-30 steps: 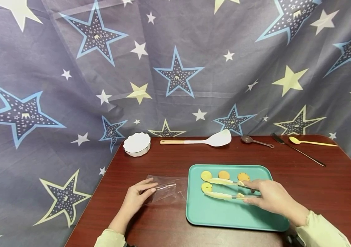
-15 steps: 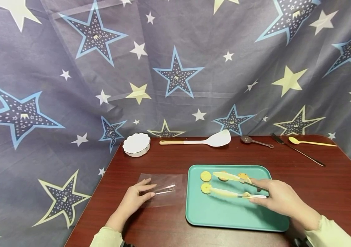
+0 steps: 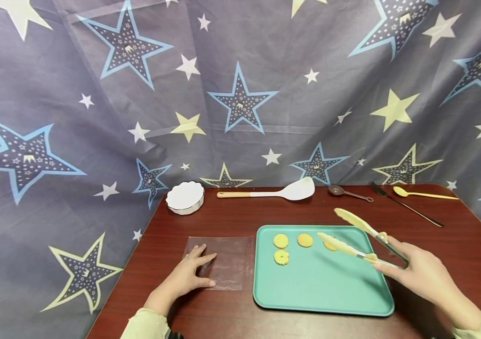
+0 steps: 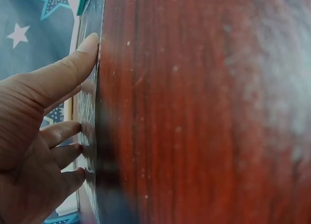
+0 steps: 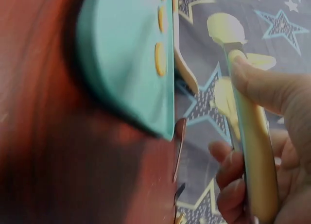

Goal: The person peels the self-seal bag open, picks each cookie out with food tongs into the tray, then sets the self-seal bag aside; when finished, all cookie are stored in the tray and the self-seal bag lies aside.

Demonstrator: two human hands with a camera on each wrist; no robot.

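Note:
My left hand [image 3: 183, 278] rests with spread fingers on a clear plastic bag [image 3: 229, 267] lying flat on the table; the left wrist view shows its thumb [image 4: 68, 71] and fingertips touching the film. In my right hand [image 3: 428, 275] are tongs [image 3: 356, 221] with cream-coloured tips, held above the right side of a teal tray [image 3: 325, 289]. The tips stand apart with nothing between them. On the tray lie round yellow-orange cookies [image 3: 305, 240] in a row, one partly hidden by the tongs. A ring-like yellow cookie [image 3: 281, 257] sits below the left one.
Along the back edge are a white fluted dish [image 3: 185, 197], a white spatula [image 3: 297, 190] with a wooden handle, a brown slotted spoon [image 3: 337, 190], a dark long-handled spreader [image 3: 410, 206] and a yellow spoon [image 3: 401, 191]. Star-printed cloth hangs behind the table.
My right hand has moved the tongs up and rightward, away from the ring-like cookie. My left fingers have spread, and the bag lies flatter than before. The cookies stay in place.

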